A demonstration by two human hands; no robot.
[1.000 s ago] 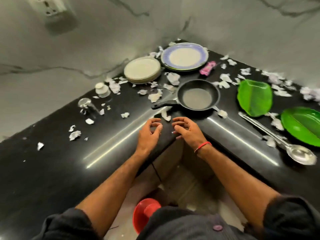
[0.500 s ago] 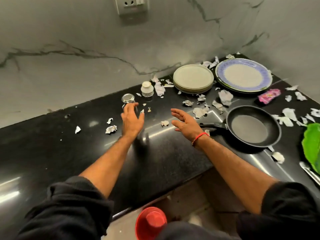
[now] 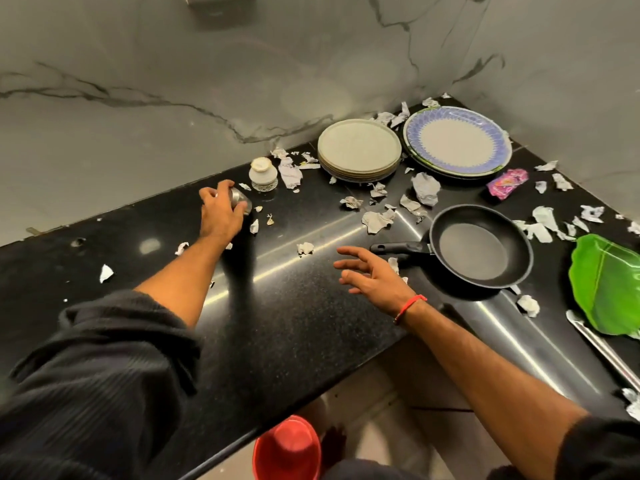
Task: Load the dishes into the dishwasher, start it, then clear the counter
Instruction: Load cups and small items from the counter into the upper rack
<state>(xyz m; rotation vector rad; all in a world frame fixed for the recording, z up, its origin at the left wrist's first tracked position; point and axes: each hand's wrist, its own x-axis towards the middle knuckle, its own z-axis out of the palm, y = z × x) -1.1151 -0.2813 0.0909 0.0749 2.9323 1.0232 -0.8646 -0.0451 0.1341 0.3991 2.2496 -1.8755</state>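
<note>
**Desk:** What does the left hand point(image 3: 221, 216) have?

**Photographer:** A small steel cup point(image 3: 240, 201), lying tipped on the black counter point(image 3: 294, 327), just in front of the white jar point(image 3: 263, 174). The fingers curl over its top and side. The right hand point(image 3: 369, 275) hovers spread and holds nothing, short of the frying pan's point(image 3: 479, 245) handle.

**Desk:** How will the cup handle?

**Photographer:** Light and stiff, I'd judge, and hard to break. Polished metal is likely slick, so a grip round the body with the thumb opposite the fingers looks safest. Whether anything is inside it cannot be told.

**Desk:** And the rest of the dishes?

**Photographer:** Past the jar from the cup sits a stack of pale plates point(image 3: 360, 148) at the wall, and beyond that a blue-rimmed plate point(image 3: 457, 138) in the corner. Those are probably heavier and could chip; take them by the rim, with two hands for the stack. Farthest from the cup is a green leaf-shaped plate point(image 3: 606, 289) with a long steel utensil point(image 3: 602, 348) beside it.

**Desk:** Room to move?

**Photographer:** Torn paper scraps point(image 3: 424, 188) litter the stretch between the cup and the pan, plus a pink wrapper point(image 3: 507, 180). The open patch lies on the near side of the cup, toward the counter's front edge, which turns a corner there. A red bucket point(image 3: 287, 448) stands on the floor below that edge. No dishwasher is in sight.
</note>
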